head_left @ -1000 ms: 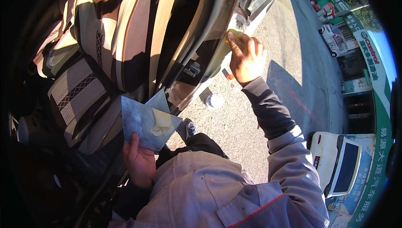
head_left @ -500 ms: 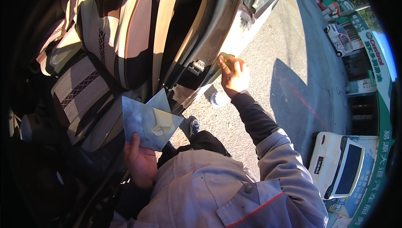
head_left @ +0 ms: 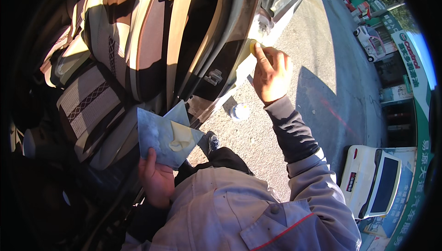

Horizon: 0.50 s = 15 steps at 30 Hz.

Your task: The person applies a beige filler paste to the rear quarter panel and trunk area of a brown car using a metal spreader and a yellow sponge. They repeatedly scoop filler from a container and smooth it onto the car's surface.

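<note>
My left hand [head_left: 156, 177] is closed on a greyish plate [head_left: 152, 129] carrying a lump of cream-coloured paste [head_left: 180, 136]; another flat grey piece lies behind it. My right hand [head_left: 271, 73] pinches a small yellow spreader [head_left: 253, 45], pressed to the edge of the car's open door frame [head_left: 239, 69], just below a whitish patch [head_left: 262, 24]. A silver latch striker [head_left: 213, 77] sits on the dark frame, down and left of my right hand.
Patterned car seats [head_left: 90, 96] and a seat belt [head_left: 178, 30] fill the left. A white tub [head_left: 240, 112] stands on the pavement [head_left: 308, 39] near my shoe [head_left: 212, 143]. At right are a white car [head_left: 368, 179], a small vehicle [head_left: 368, 43] and shopfronts [head_left: 396, 126].
My right hand with the yellow spreader moved down along the frame, then back up to just below the whitish patch. My left hand holds the plate almost unmoved.
</note>
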Available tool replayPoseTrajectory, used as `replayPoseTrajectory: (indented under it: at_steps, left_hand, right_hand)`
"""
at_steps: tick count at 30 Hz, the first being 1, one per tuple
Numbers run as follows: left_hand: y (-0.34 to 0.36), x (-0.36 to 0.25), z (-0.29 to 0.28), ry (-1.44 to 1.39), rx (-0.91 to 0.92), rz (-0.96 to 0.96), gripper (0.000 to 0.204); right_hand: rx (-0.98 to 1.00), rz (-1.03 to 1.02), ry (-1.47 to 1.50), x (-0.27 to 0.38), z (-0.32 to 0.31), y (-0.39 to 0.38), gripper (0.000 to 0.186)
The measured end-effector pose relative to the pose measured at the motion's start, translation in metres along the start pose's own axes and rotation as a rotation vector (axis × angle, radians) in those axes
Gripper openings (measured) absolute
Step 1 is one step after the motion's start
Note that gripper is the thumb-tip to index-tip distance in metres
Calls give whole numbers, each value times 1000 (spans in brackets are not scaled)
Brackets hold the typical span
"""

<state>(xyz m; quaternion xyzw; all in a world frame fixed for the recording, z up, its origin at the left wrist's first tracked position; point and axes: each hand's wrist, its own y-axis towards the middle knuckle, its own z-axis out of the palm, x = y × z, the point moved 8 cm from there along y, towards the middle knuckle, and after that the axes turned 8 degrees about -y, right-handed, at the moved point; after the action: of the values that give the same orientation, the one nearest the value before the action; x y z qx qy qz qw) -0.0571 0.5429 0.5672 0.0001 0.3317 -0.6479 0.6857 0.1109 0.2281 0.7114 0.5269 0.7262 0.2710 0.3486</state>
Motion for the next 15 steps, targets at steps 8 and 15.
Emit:
replayPoseTrajectory:
  at_steps: [8,15]
  left_hand:
    - [2,0,-8,-13,-5,5,37]
    - [6,-2,-13,1,12,-1,36]
  right_hand:
    - [-108,-78,-91,11,-13,48,45]
    - [-87,-47,-88,10,4,35,39]
